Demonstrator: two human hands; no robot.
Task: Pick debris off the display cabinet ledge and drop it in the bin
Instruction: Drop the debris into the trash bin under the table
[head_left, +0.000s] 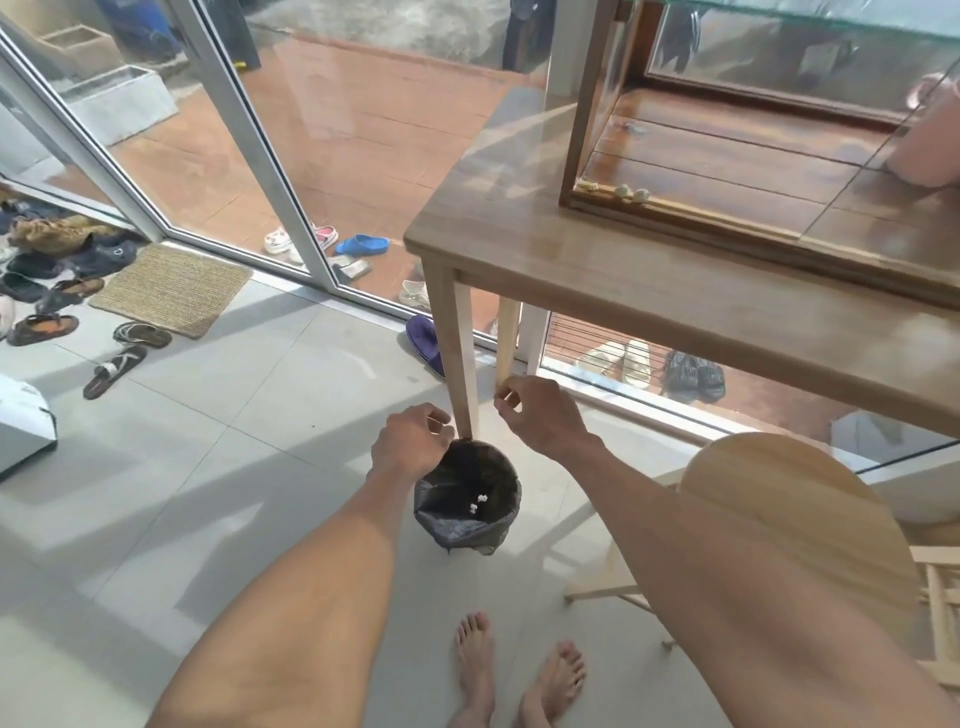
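Observation:
A small bin (511, 480) with a black liner stands on the floor by the table leg, and two white bits (478, 503) lie inside it. My left hand (410, 441) hovers over the bin's left rim with its fingers loosely curled and apart, holding nothing that I can see. My right hand (537, 415) hangs just above and to the right of the bin, thumb and fingertips pinched together, with nothing showing between them. Up on the table, three small pale bits of debris (630, 193) rest on the front ledge of the wooden glass display cabinet (691, 210).
The cabinet sits on a wooden table (571, 260) whose leg (460, 364) stands right behind the bin. A round wooden stool (810, 499) is at my right. Glass doors (291, 171), a doormat (171, 288) and several shoes lie to the left. My bare feet are below the bin.

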